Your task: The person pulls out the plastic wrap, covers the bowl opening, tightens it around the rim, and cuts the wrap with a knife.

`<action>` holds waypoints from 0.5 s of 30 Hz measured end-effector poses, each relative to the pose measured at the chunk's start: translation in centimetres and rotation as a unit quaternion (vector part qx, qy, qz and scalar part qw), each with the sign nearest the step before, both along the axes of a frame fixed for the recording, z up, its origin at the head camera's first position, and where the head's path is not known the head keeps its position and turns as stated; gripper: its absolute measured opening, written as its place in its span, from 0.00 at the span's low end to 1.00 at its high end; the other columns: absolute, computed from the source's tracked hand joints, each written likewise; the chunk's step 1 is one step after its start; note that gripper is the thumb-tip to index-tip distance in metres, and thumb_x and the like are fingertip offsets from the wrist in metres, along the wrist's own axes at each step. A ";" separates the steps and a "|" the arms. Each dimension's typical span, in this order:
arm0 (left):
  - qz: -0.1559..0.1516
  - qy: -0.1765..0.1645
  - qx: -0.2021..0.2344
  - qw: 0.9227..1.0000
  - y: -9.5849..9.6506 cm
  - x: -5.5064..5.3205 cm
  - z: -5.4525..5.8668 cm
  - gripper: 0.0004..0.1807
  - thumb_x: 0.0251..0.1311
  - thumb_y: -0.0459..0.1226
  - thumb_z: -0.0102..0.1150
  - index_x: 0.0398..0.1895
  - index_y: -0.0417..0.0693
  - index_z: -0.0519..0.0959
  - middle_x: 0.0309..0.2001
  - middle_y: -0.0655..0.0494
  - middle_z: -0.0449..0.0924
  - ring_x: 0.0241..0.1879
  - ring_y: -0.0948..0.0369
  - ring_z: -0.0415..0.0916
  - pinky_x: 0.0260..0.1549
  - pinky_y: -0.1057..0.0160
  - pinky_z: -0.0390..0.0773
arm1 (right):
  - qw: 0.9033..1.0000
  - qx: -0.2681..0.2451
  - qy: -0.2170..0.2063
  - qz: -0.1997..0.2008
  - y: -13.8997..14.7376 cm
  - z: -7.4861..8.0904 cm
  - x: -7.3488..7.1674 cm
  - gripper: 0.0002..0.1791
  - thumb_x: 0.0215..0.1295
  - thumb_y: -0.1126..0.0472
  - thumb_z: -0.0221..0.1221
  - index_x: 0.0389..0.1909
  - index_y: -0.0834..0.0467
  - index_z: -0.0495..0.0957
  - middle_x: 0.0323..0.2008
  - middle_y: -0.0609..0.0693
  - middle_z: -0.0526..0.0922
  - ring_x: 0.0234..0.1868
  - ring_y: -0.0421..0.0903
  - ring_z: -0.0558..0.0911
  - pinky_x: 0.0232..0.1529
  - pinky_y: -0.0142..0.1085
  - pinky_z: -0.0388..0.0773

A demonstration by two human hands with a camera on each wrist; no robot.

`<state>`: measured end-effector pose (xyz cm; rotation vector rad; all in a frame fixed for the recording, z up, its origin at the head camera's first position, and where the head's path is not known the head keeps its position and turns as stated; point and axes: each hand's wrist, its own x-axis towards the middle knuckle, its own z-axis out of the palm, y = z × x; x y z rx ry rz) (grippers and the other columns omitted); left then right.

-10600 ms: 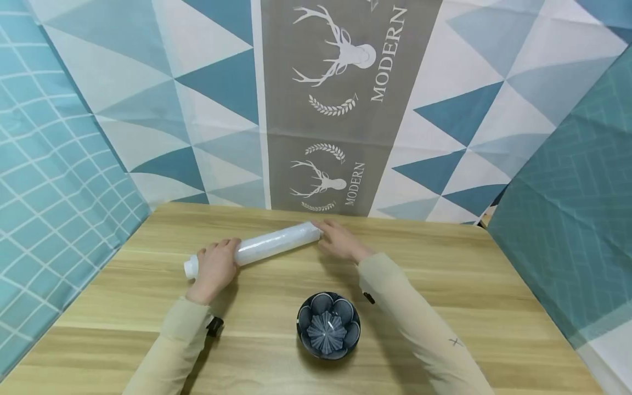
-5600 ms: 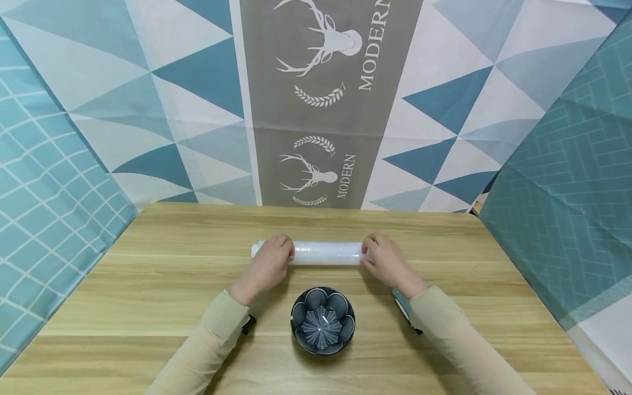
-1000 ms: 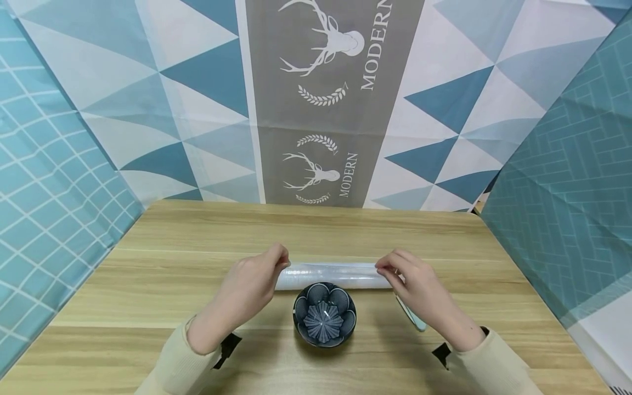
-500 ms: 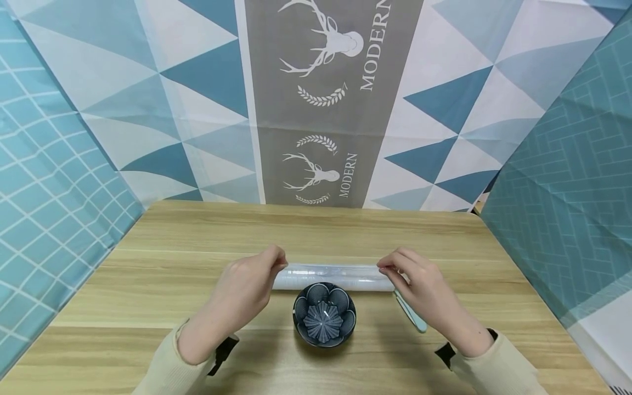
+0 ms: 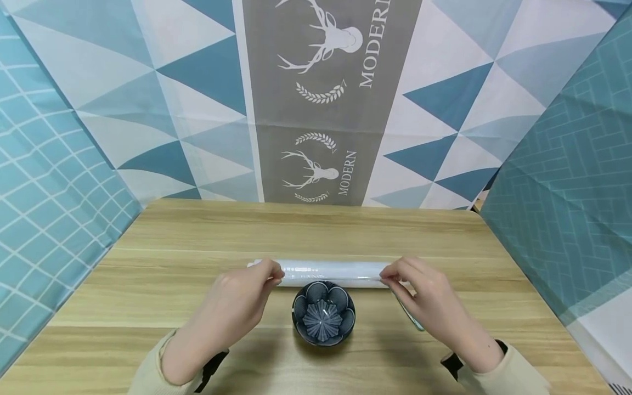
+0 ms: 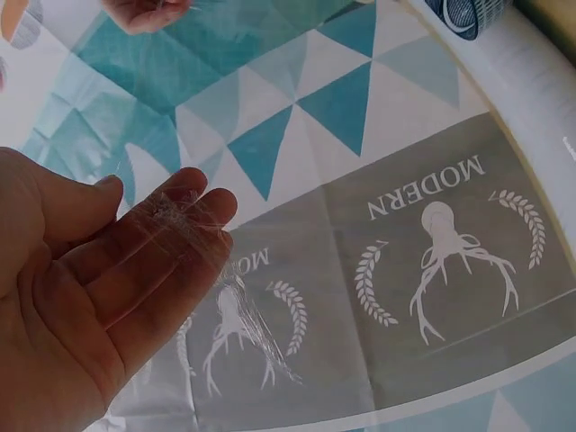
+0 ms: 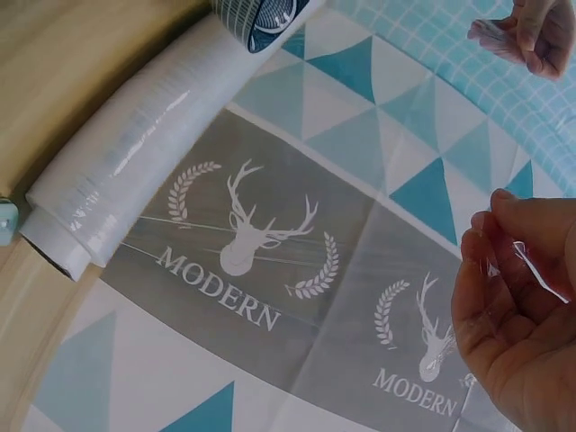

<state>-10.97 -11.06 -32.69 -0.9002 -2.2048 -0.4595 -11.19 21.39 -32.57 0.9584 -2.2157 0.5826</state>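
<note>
In the head view, a roll of clear plastic wrap (image 5: pixel 336 269) lies crosswise on the table, right behind a dark blue flower-patterned bowl (image 5: pixel 323 315). My left hand (image 5: pixel 229 304) pinches the film's edge near the roll's left end. Crinkled clear film (image 6: pixel 180 216) lies across those fingertips in the left wrist view. At the right end, my right hand (image 5: pixel 434 299) pinches the other corner, thumb against fingers. Shiny film (image 7: pixel 540 270) shows in that hand in the right wrist view, where the roll's hollow core end (image 7: pixel 54 247) also appears. The bowl's inside looks bare.
A slim pale teal tool (image 5: pixel 411 315) lies on the wooden table (image 5: pixel 197 230), partly behind my right hand. Patterned cloth (image 5: pixel 207 82) hangs behind the table and along both sides.
Earlier, both hands gripped the slanted roll; it has since come level and close behind the bowl. In the last second, the pinching hands have drawn slightly apart and nearer to me.
</note>
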 end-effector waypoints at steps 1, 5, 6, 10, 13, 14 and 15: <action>-0.001 -0.005 -0.001 1.000 -0.1 0.2 -0.1 0.10 0.59 0.30 0.68 0.38 0.49 0.76 0.27 0.62 0.82 0.18 0.70 0.67 0.17 0.69 0.68 | 1.000 0.001 -0.001 -0.001 0.0 0.0 0.2 0.11 0.75 0.54 0.58 0.36 0.55 0.83 0.33 0.43 0.84 0.32 0.36 0.79 0.33 0.22 0.74; -0.017 -0.012 0.001 1.000 -0.3 0.9 -0.5 0.14 0.80 0.45 0.45 0.38 0.50 0.76 0.28 0.65 0.82 0.20 0.74 0.67 0.18 0.71 0.69 | 1.000 0.005 -0.005 0.003 0.1 -0.3 0.9 0.23 0.80 0.45 0.45 0.35 0.53 0.82 0.33 0.41 0.82 0.33 0.36 0.79 0.37 0.23 0.77; -0.021 -0.012 0.000 1.000 -0.3 1.0 -0.6 0.19 0.82 0.48 0.37 0.38 0.50 0.76 0.28 0.65 0.82 0.21 0.74 0.67 0.19 0.72 0.70 | 1.000 0.005 -0.007 0.005 0.1 -0.3 1.1 0.23 0.80 0.44 0.44 0.35 0.53 0.82 0.33 0.40 0.82 0.33 0.35 0.79 0.36 0.23 0.77; -0.038 -0.003 -0.002 0.999 -0.6 1.5 -1.0 0.24 0.82 0.49 0.27 0.39 0.51 0.75 0.29 0.67 0.79 0.25 0.73 0.70 0.23 0.72 0.72 | 1.000 0.007 -0.019 0.021 0.3 -0.7 1.7 0.19 0.79 0.45 0.46 0.36 0.49 0.81 0.34 0.38 0.80 0.34 0.34 0.78 0.37 0.23 0.76; -0.050 -0.013 -0.004 0.999 -0.8 2.0 -1.1 0.21 0.82 0.48 0.29 0.39 0.53 0.74 0.28 0.69 0.74 0.26 0.73 0.69 0.24 0.73 0.71 | 0.999 0.007 -0.031 0.036 0.4 -1.0 2.1 0.18 0.79 0.46 0.47 0.36 0.49 0.81 0.34 0.38 0.81 0.34 0.34 0.78 0.36 0.22 0.75; -0.056 -0.019 -0.004 0.998 -0.9 2.2 -1.2 0.21 0.82 0.48 0.29 0.39 0.53 0.73 0.29 0.69 0.72 0.27 0.73 0.68 0.24 0.73 0.70 | 0.998 0.007 -0.034 0.043 0.4 -1.1 2.3 0.17 0.80 0.46 0.48 0.36 0.49 0.81 0.34 0.38 0.81 0.34 0.34 0.78 0.35 0.21 0.75; -0.062 -0.024 -0.004 0.998 -1.0 2.3 -1.3 0.21 0.82 0.48 0.29 0.39 0.53 0.73 0.29 0.69 0.71 0.27 0.73 0.67 0.24 0.74 0.69 | 0.998 0.007 -0.038 0.046 0.4 -1.3 2.4 0.17 0.80 0.46 0.48 0.36 0.49 0.81 0.34 0.38 0.81 0.34 0.33 0.78 0.35 0.21 0.74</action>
